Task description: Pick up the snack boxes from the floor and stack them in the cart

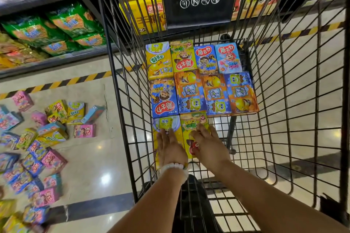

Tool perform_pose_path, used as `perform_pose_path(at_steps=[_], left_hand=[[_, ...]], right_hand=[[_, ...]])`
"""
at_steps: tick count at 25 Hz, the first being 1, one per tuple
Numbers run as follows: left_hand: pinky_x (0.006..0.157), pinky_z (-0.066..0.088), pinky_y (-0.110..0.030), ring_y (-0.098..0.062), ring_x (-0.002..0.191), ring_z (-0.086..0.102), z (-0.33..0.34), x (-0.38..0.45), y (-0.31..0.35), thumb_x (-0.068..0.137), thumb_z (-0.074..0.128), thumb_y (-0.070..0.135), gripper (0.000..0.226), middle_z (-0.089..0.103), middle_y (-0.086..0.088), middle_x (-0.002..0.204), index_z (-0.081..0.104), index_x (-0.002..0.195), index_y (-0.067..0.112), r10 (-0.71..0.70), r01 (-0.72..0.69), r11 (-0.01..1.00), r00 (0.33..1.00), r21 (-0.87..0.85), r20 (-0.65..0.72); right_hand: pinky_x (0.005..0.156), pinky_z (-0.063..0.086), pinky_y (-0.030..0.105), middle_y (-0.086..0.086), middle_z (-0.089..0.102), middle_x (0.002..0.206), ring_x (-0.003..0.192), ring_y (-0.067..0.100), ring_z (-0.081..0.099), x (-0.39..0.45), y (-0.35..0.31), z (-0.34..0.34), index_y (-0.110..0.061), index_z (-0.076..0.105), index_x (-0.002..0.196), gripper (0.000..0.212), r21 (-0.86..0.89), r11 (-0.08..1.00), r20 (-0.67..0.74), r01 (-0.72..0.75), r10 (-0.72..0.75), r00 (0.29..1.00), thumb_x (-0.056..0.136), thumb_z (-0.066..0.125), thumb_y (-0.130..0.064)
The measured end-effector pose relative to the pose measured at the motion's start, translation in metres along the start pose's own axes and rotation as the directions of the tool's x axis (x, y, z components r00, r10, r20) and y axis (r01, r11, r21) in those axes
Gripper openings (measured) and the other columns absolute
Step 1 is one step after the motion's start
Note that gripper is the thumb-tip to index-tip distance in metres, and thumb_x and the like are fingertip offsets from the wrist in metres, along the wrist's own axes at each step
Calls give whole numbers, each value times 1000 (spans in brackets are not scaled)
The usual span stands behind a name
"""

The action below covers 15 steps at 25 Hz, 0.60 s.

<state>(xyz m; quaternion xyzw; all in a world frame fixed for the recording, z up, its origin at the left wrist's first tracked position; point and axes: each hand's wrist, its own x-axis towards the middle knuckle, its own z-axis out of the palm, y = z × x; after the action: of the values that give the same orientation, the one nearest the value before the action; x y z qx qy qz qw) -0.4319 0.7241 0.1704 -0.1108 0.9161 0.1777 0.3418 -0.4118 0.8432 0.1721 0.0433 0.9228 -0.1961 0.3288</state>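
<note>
Both hands flat in the black wire cart: left hand presses the yellow cartoon box, right hand the green-yellow box, long axes running away, remaining boxes floor-left.

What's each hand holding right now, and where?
Neither grips anything. Left hand rests flat on the yellow snack box, right hand on the green-yellow snack box, both near ends.
</note>
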Motion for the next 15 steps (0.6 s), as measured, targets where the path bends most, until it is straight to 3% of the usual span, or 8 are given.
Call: perform_pose_path(at_steps=[5, 8, 12, 15], left_hand=[[117, 6, -35, -23, 146, -6, -8, 1, 3, 96, 43, 15, 65, -3, -8, 159, 7, 151, 16, -11, 11, 1000, 1000, -26, 12], [117, 6, -33, -24, 146, 2, -28, -2, 14, 94, 46, 13, 64, 7, -11, 158, 14, 150, 11, 30, -29, 997, 999, -69, 13], [113, 7, -26, -23, 145, 10, -83, -31, 52, 94, 48, 18, 60, 14, -12, 156, 21, 148, 8, 296, -315, 929, 948, -195, -120], [110, 15, -23, -28, 141, 22, -151, -68, 65, 88, 43, 26, 54, 26, -14, 152, 41, 139, 6, 558, -629, 753, 766, -193, -320]], right_hand=[[114, 23, 41, 0, 7, 159, 144, 33, 3, 2, -2, -3, -24, 30, 143, 54, -24, 1000, 16, -14, 15, 1000, 94, 50, -29], [109, 30, 39, 5, 26, 152, 138, 32, 22, 2, -10, -23, -20, 37, 140, 52, -16, 1000, -52, -5, 4, 999, 90, 53, -26], [104, 30, 31, 10, 43, 144, 131, 30, 36, -25, -31, -84, -13, 43, 139, 52, 63, 996, -308, 57, -35, 951, 90, 55, -23], [107, 28, 33, 11, 43, 144, 134, 29, 35, -69, -53, -132, -11, 43, 140, 54, 108, 990, -488, 87, -24, 873, 89, 57, -23]])
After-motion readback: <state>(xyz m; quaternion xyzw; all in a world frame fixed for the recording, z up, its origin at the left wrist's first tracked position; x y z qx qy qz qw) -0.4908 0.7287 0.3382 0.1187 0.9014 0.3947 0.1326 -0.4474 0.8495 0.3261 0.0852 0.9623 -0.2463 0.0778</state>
